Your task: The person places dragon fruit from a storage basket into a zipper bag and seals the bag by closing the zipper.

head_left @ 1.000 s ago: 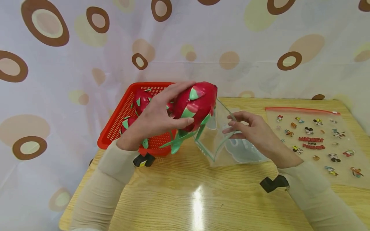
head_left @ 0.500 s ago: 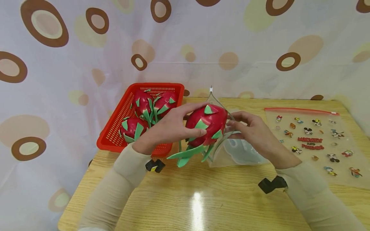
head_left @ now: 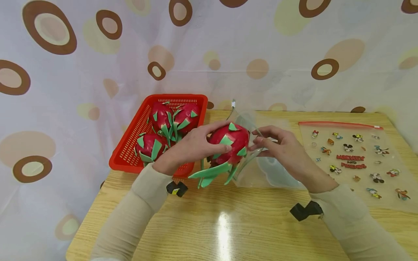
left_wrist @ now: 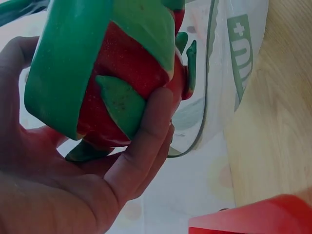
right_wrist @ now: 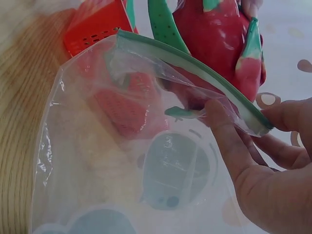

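Observation:
My left hand [head_left: 192, 146] grips a red dragon fruit [head_left: 233, 139] with green scales, fingers over its far side and thumb on the near side. The fruit is at the mouth of a clear zip bag [right_wrist: 97, 161], its green leafy end pointing toward me. In the right wrist view, the right hand [right_wrist: 278, 161] pinches the bag's green-edged rim between thumb and fingers, and the mouth gapes. From the left wrist, the dragon fruit [left_wrist: 126, 68] nearly fills the palm, with the bag's rim [left_wrist: 202, 117] just beyond it.
A red plastic basket [head_left: 127, 141] on the left holds three more dragon fruits, one of them a dragon fruit [head_left: 151, 145] near its front. On the right lies a flat zip bag [head_left: 362, 163] with cartoon prints. The wooden table [head_left: 209, 217] stands against a patterned curtain.
My left hand has carried the dragon fruit right and down from above the basket's edge to the bag's mouth, then shifted it slightly left. The right hand keeps its hold on the rim.

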Motion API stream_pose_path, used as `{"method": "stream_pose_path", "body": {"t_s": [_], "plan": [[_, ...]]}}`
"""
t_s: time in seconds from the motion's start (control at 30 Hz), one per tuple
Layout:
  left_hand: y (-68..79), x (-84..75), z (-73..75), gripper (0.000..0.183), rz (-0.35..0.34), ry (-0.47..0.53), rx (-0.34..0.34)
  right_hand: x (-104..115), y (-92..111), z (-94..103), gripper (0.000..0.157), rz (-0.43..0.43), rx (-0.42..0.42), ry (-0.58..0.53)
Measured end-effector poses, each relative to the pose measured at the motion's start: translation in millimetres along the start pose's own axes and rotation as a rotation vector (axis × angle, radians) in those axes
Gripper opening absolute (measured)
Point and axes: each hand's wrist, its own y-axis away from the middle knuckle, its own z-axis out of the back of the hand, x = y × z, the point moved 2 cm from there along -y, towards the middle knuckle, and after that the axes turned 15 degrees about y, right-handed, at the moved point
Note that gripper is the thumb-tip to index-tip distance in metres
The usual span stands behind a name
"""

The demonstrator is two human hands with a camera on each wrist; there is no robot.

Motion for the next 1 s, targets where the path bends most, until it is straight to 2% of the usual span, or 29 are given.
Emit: {"method": "stream_pose_path", "body": {"t_s": [0.13, 0.27, 0.53, 0.77, 1.0], "plan": [[0.1, 6.6, 1.2, 0.068, 0.036, 0.039, 0.013, 1, 1, -2.2, 0.040, 0.007, 0.003, 0.003], [-0.8, 11.6, 0.5, 0.069, 0.031, 0.024, 0.006, 2, 1, -3.8, 0.040, 0.005, 0.009, 0.003], [-4.0, 17.3, -2.1, 0.066, 0.044, -0.079, -0.053, 7, 2, -7.0, 0.039, 0.032, -0.002, -0.013], [-7.5, 17.8, -3.2, 0.071, 0.021, -0.172, -0.153, 10, 2, -9.3, 0.030, 0.035, 0.002, -0.011], [-9.4, 18.0, -5.2, 0.082, 0.060, -0.242, -0.154, 11, 1, -12.8, 0.034, 0.002, 0.007, -0.058]]}}
